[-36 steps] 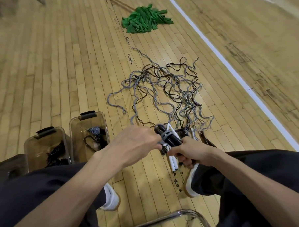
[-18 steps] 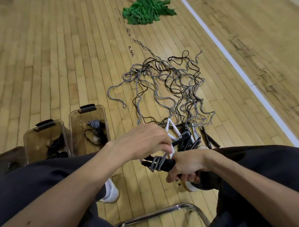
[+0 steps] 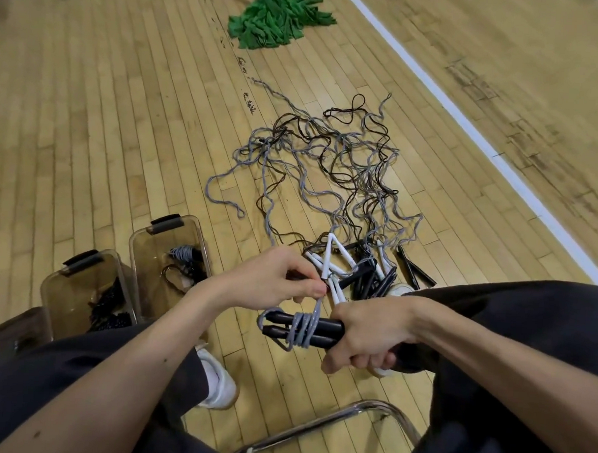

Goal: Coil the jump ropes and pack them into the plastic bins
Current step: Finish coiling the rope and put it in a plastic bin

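This is a gymnasium or sports hall. The floor [image 3: 89, 131] is laid in narrow varnished hardwood strips, scuffed in places, and a painted white court line [image 3: 466, 127] crosses it. Tangled jump ropes [image 3: 327, 166] lie spread on the boards near a heap of green fabric strips [image 3: 275, 20], with clear plastic bins [image 3: 166, 254] beside a chrome chair frame [image 3: 333, 423].
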The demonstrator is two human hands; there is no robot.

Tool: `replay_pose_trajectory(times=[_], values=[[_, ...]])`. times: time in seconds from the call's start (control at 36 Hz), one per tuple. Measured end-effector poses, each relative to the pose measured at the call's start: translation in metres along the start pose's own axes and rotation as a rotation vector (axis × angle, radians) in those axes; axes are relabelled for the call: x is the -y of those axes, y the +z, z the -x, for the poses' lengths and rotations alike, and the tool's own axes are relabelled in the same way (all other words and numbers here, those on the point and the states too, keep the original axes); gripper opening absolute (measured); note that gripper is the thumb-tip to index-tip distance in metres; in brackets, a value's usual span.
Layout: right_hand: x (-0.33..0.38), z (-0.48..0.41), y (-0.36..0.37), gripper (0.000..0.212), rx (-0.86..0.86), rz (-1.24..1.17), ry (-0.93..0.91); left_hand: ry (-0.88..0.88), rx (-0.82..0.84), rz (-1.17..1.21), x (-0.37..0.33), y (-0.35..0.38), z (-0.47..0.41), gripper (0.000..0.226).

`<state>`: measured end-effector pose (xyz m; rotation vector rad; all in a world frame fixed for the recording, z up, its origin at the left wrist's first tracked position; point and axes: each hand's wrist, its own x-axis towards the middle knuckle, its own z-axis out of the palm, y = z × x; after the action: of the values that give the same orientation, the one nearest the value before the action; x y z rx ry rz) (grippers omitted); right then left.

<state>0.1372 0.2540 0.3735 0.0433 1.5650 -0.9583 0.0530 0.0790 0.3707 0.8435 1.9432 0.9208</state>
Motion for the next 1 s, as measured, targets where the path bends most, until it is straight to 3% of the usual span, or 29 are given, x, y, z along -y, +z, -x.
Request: replay_pose_trajectory(times=[0.22,0.31,0.36,0.42,0.47,0.5,0.53,0.61,1.0], values=[[0.005,0.018,-0.003,0.031,-0.058,-0.074,-0.233,0.035,0.025,0.352,0.000,-0.010,-0.001,0.020],[0.007,0.024,-0.007,0.022,-0.108,-0.126,-0.316,0.028,-0.033,0.397,0.003,-0.009,-0.007,0.042],[0.009,0.025,-0.010,0.020,-0.142,-0.181,-0.372,0.031,-0.060,0.375,0.008,-0.009,-0.008,0.050],[0.011,0.028,-0.011,0.023,-0.157,-0.244,-0.416,0.008,-0.061,0.345,0.010,-0.007,-0.005,0.033],[0.013,0.032,-0.012,0.006,-0.179,-0.301,-0.472,-0.035,-0.064,0.293,0.003,-0.003,-0.003,0.039],[0.013,0.033,-0.015,0.030,-0.214,-0.316,-0.513,-0.053,-0.071,0.282,0.000,-0.002,-0.003,0.045],[0.013,0.035,-0.016,0.042,-0.249,-0.342,-0.533,-0.064,-0.081,0.289,-0.002,-0.001,-0.004,0.051],[0.011,0.039,-0.024,0.043,-0.353,-0.460,-0.587,-0.091,-0.107,0.284,-0.004,0.001,-0.008,0.066],[-0.005,0.025,-0.045,0.034,-0.639,-0.615,-0.445,-0.105,-0.223,-0.163,0.003,0.001,-0.005,0.052]])
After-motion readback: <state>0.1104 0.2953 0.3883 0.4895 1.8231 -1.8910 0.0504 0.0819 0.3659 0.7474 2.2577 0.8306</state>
